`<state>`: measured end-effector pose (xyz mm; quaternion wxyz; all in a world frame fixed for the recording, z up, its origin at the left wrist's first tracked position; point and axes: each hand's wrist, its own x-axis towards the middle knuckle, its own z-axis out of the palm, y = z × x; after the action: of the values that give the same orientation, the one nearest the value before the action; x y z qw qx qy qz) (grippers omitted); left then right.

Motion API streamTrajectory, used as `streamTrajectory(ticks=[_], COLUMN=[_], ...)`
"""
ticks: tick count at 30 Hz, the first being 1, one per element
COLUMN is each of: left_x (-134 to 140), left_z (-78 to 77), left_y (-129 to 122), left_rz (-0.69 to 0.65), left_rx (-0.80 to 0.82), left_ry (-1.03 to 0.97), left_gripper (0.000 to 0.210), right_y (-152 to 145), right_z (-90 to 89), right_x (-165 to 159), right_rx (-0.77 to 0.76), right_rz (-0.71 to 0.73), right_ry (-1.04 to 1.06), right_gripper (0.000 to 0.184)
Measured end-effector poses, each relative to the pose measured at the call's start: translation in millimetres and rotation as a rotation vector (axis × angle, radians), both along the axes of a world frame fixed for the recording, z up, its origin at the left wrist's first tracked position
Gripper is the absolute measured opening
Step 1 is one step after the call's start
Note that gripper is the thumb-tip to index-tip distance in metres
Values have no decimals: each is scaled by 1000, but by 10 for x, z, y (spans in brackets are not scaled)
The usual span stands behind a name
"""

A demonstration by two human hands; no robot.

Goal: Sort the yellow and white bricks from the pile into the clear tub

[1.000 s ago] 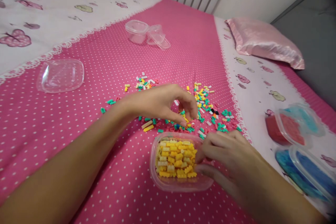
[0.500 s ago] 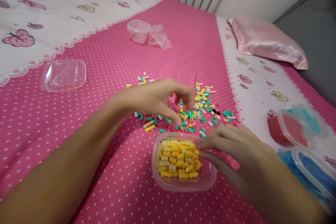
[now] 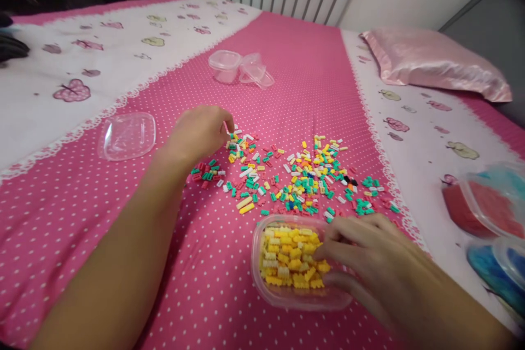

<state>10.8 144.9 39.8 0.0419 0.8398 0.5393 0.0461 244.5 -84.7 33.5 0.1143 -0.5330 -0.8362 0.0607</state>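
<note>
A clear plastic container [image 3: 303, 302] holds rows of yellow and pale-yellow toy building bricks [image 3: 292, 257]. My right hand [image 3: 361, 257] reaches over its right side, thumb and index finger closed about a yellow brick at the end of the rows. My left hand [image 3: 200, 131] is at the far left of a spread of loose bricks [image 3: 303, 186] in green, yellow, white and red. Its fingers curl down at the edge of the spread, and their tips are partly hidden, so what they pinch cannot be made out. Two longer yellow bricks [image 3: 246, 205] lie just behind the container.
A clear lid [image 3: 128, 136] lies on the pink dotted bedspread at left. Farther back stand empty clear containers [image 3: 225, 65] with lids. At right are a container of red bricks [image 3: 471, 208] and one of blue bricks [image 3: 496, 270]. A pink pillow [image 3: 435, 63] rests at the back right.
My left hand has moved left and away from me, from the middle of the loose bricks to their far left edge. My right fingers have moved from the container's rim down to the yellow bricks.
</note>
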Motion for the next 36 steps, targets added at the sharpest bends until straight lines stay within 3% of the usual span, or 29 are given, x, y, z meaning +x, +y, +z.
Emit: streamTrajectory(ticks=[6,11,15,24,30,32,36], left_x=[16,13,-21,-48,-18,42,268], left_z=[-21,-56,-78,-105,115,227,316], left_y=[7,-6,2,50,-50,-150,-425], left_rz=[97,32,-14,-50,-83,-167,-615], left_rx=[93,-24,-116,-194,-127,-195,-534], left_ry=[-12,100,142,94,0,-168,-456], left_gripper=[33,16,24,14,7,11,11], right_y=[144,443,544,520,506,478,407], right_z=[-40,-236,-342,-327,-211,-157,-65], right_x=[39,229,331,300,231,176,16], right_rx=[117,135,141,162,184,188,225], right_rz=[-44,-228,-325,-317,-306,-290,-209], right_ry=[118,230,273,268,280,315,388], right_gripper=[22,17,20,21,19,18,22])
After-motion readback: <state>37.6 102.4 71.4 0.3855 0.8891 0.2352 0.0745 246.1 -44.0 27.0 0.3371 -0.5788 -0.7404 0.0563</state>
